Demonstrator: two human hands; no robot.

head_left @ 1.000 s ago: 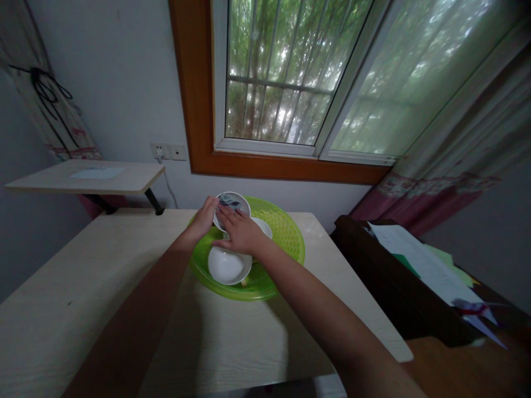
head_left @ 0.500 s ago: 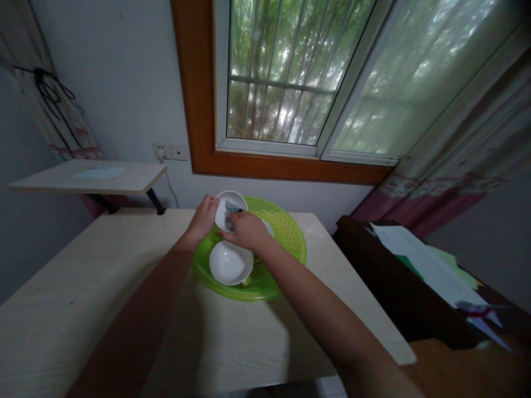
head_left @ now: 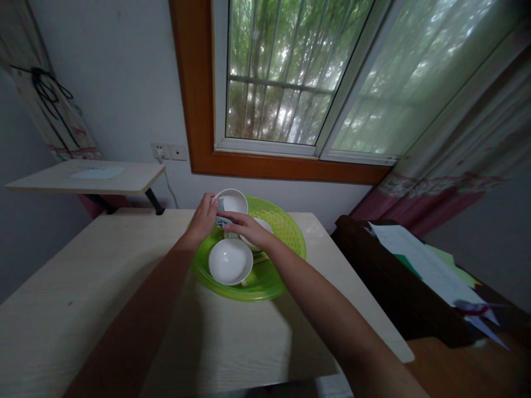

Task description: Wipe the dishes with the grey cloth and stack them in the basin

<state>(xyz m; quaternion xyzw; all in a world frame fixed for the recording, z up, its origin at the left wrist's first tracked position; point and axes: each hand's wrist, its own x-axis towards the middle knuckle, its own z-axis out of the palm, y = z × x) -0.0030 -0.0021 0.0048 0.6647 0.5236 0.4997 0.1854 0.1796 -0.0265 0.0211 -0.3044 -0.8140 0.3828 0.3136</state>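
Window [head_left: 290, 72]: barred outside, brown frame; behind and above the basket [head_left: 290, 235].
Table [head_left: 83, 265]: pale wood grain, under the basket. Its surface runs wide to the left of the basket and forward to the front edge; a narrower strip lies between the basket and the slanting right edge. The far edge is just behind the basket.
Dark furniture [head_left: 373, 271]: right of the basket, beyond the table's right edge; papers [head_left: 427, 265] on top.
Shelf [head_left: 143, 174]: raised board on black legs, well left of the basket.
Basket: green, round, shallow; textured wall exposed along the right side.
Left hand [head_left: 204, 218]: over the basket's far-left rim; fingers curled, gripping the left side of the held bowl [head_left: 234, 202].
Right hand [head_left: 246, 226]: over the basket's middle; fingers extended leftward, tips at the cloth [head_left: 221, 220]. Pinching or only pressing: cannot be told.
Front bowl [head_left: 230, 261]: white, glossy, upright; front-left inside the basket.
Held bowl: white, tilted, inside face visible; above the basket's far-left part. Near side partly covered by cloth and fingers.
Right bowl [head_left: 264, 223]: white; basket's middle, partly behind the right hand.
Cloth: grey-blue, bunched, against the held bowl's lower left.
Stick [head_left: 260, 259]: pale, thin; in the basket, right of the front bowl.
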